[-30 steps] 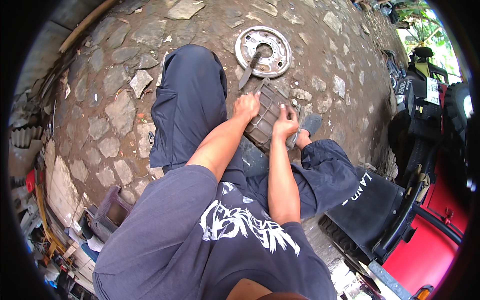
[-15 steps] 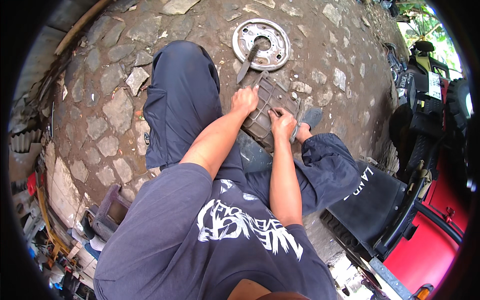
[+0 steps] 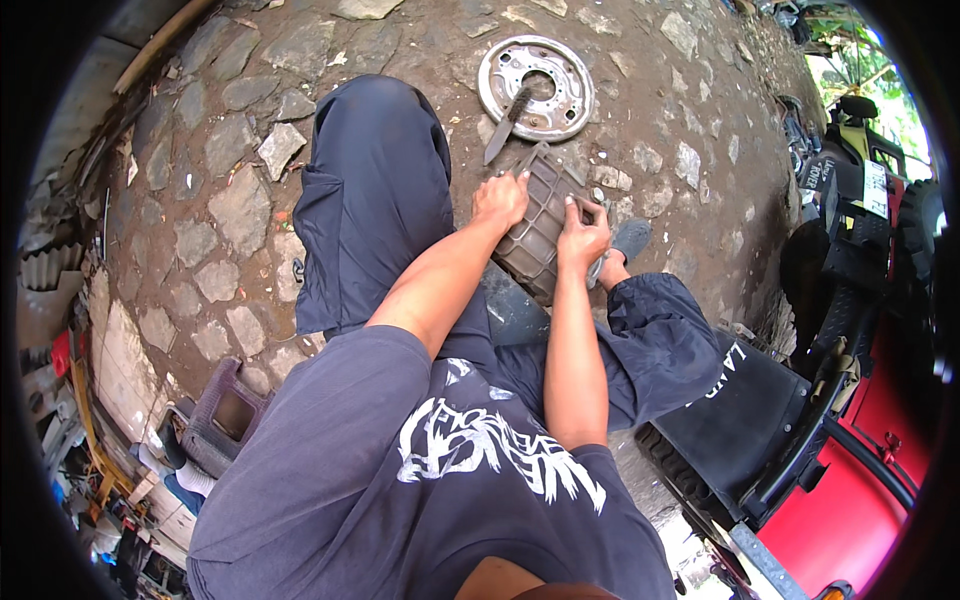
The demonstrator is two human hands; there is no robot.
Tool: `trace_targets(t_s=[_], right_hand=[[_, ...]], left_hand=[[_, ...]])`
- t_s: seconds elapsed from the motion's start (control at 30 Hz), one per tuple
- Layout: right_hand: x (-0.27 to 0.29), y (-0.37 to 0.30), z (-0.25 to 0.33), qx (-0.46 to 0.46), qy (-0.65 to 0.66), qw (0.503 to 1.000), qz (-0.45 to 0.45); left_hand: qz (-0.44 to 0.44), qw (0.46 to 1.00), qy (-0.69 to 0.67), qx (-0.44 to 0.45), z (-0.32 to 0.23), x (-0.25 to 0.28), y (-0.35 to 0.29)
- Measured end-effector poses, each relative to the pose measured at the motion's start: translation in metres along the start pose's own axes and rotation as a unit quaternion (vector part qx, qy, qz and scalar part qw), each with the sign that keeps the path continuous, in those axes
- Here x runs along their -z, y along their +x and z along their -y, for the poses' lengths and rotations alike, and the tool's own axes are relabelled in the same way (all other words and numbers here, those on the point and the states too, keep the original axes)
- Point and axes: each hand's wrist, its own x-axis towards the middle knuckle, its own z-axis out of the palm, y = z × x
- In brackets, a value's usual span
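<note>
A brown-grey ribbed metal casting [image 3: 535, 240], roughly rectangular with a grid of raised ribs, lies tilted between my legs. My left hand [image 3: 500, 200] is closed on its left edge, thumb along the ribs. Over the right side of the casting is my right hand [image 3: 584, 238], its thumb raised and fingers curled together in a pinch; whatever may be between them is too small to make out. Just beyond the casting, a brush with dark bristles [image 3: 518, 105] rests on a round metal plate [image 3: 490, 85] that has a central hole and several smaller holes.
Uneven stones set in dirt [image 3: 240, 210] make up the ground. My sandalled foot [image 3: 630, 238] is right of the casting. A red vehicle [image 3: 850, 500] with black parts stands at the right. A plastic stool [image 3: 225, 410] and clutter lie at the left.
My right hand has lifted slightly and shifted right and up along the casting, its thumb now pointing up. My left hand keeps its hold. The whole view has shifted a little.
</note>
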Motion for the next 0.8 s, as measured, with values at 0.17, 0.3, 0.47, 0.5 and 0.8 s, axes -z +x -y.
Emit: trace_targets(t_s=[0.17,0.3,0.47,0.5,0.8], right_hand=[[0.015,-0.007,-0.031,0.090,-0.107,0.983,0.117],[0.012,-0.020,-0.049,0.191,-0.133,0.967,0.100],[0.011,-0.012,-0.051,0.252,-0.153,0.948,0.120],[0.009,-0.009,-0.049,0.261,-0.161,0.943,0.128],[0.016,-0.005,-0.058,0.234,-0.155,0.951,0.131]], left_hand=[[-0.014,1.000,0.001,-0.006,0.006,-0.007,0.007],[-0.007,1.000,-0.001,-0.008,0.007,-0.007,0.007],[-0.005,1.000,0.001,0.000,0.002,-0.001,0.001],[-0.004,1.000,0.002,-0.002,0.001,0.000,0.001],[0.001,1.000,-0.008,0.005,0.007,-0.005,0.007]])
